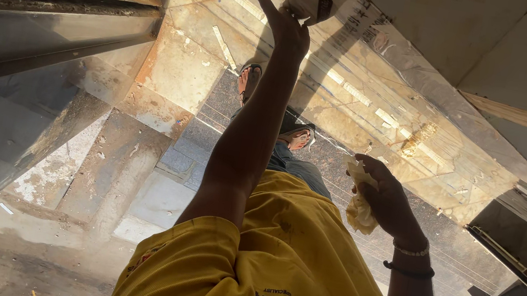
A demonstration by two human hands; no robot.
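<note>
At the top centre of the frame, the left hand (290, 24) reaches out and grips a small dark-and-white object (318, 4) held against the marble slab (374, 95); what it is cannot be told. Right of centre, the right hand (384, 198) clenches a crumpled pale cloth (359, 212) bunched under its fingers.

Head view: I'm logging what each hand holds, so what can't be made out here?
- Left hand grips a small white and dark thing. Its kind is unclear because it is small, partly covered by the fingers, and in glare.
- Cloth in the right hand: the fingers hide much of it, so its full shape is unknown.
- Sandals: the left arm covers part of them.
</note>
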